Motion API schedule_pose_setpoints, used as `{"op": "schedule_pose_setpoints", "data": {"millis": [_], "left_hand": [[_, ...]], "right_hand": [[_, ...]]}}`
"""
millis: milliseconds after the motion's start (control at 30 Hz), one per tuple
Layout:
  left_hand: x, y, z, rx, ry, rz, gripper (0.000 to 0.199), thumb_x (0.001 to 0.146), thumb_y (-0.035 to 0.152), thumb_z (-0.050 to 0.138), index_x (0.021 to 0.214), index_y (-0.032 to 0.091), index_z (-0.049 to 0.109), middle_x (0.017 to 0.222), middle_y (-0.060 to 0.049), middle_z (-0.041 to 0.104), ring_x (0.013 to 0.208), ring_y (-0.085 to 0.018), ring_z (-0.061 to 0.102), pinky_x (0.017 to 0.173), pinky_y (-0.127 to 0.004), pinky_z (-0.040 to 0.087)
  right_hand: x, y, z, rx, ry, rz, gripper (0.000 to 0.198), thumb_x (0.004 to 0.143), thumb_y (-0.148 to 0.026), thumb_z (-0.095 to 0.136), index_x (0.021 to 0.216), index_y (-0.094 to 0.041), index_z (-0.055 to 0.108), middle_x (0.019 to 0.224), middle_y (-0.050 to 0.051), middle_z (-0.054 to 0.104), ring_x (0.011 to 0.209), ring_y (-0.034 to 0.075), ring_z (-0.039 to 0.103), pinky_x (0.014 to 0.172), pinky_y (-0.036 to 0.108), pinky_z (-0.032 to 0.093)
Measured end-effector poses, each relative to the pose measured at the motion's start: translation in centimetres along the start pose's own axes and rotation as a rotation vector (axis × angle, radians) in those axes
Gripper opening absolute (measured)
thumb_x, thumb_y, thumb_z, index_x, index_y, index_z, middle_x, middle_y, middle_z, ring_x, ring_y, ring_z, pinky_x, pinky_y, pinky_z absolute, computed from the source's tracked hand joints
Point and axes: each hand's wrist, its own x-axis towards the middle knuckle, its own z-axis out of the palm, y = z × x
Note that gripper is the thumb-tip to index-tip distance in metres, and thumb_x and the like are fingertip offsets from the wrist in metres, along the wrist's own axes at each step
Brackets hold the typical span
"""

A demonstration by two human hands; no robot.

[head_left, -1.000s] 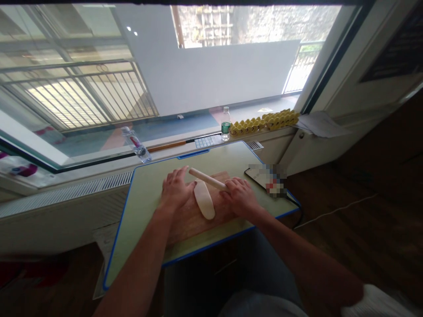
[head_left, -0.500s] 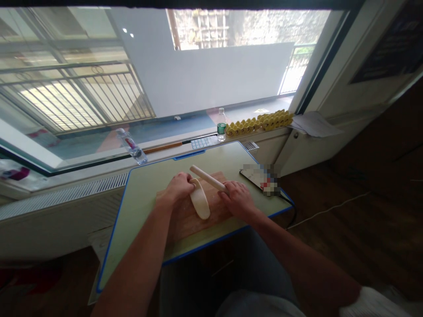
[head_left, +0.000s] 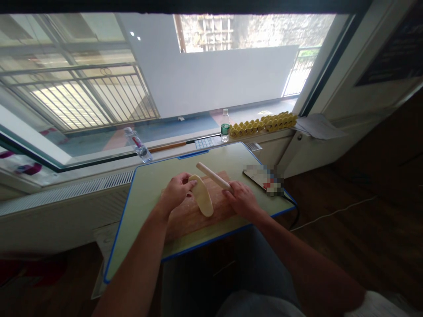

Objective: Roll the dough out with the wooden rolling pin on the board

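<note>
My left hand pinches the upper end of a flat, pale, oval sheet of dough. The dough hangs down over a wooden cutting board; whether its lower end touches the board I cannot tell. Closed around the near end of a pale rolling pin is my right hand. The pin slants away to the upper left, above the far part of the board and to the right of the dough.
The board lies on a small light-green table with blue edging. A phone with a black cable is at the right. Along the windowsill are a tilted plastic bottle, an upright bottle and yellow egg trays.
My left hand has lifted and turned the dough so its broad face shows more. My right hand keeps its hold on the rolling pin. The view has shifted slightly.
</note>
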Motion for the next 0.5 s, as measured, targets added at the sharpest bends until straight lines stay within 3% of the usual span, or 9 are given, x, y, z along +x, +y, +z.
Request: {"op": "schedule_pose_setpoints", "data": {"millis": [133,233,367,433,500], "left_hand": [[-1.1,2.3,0.2,-0.185,0.106,0.054,0.044,0.073,0.054,0.078,0.096,0.018,0.065,0.084,0.0,0.068,0.078,-0.018,0.068,0.061,-0.031,0.064],[-1.5,3.4,0.0,-0.26,0.26,0.119,0.043,0.075,0.052,0.077,0.1,0.019,0.064,0.089,0.0,0.069,0.083,-0.018,0.069,0.064,-0.033,0.065],[-2.3,2.6,0.2,-0.119,0.504,0.254,0.034,0.083,0.047,0.073,0.103,0.021,0.066,0.092,-0.001,0.072,0.088,-0.019,0.07,0.075,-0.032,0.063],[-3.2,1.4,1.3,0.013,0.487,0.306,0.026,0.087,0.042,0.07,0.102,0.022,0.069,0.094,0.0,0.074,0.09,-0.017,0.07,0.082,-0.03,0.06],[-4.2,0.0,2.9,0.089,0.301,0.324,0.018,0.091,0.034,0.065,0.102,0.023,0.072,0.096,0.0,0.076,0.09,-0.016,0.07,0.083,-0.027,0.057]], "right_hand": [[0.1,0.1,0.1,0.001,0.004,-0.004,0.021,0.105,-0.037,0.056,0.113,-0.022,0.068,0.116,0.008,0.075,0.113,0.025,0.065,0.098,0.034,0.042],[0.3,0.2,0.1,0.018,0.013,0.017,0.021,0.104,-0.037,0.057,0.11,-0.021,0.069,0.112,0.008,0.075,0.109,0.025,0.065,0.094,0.032,0.042],[0.5,0.3,0.0,0.064,0.005,0.043,0.019,0.103,-0.035,0.058,0.109,-0.02,0.069,0.111,0.008,0.074,0.105,0.023,0.065,0.09,0.031,0.042],[0.5,0.2,-0.1,0.088,-0.003,0.057,0.021,0.103,-0.036,0.057,0.108,-0.02,0.069,0.109,0.008,0.074,0.102,0.023,0.065,0.087,0.03,0.041],[0.6,0.2,-0.2,0.107,-0.004,0.068,0.021,0.103,-0.036,0.057,0.107,-0.019,0.069,0.107,0.008,0.073,0.1,0.022,0.064,0.085,0.03,0.041]]}}
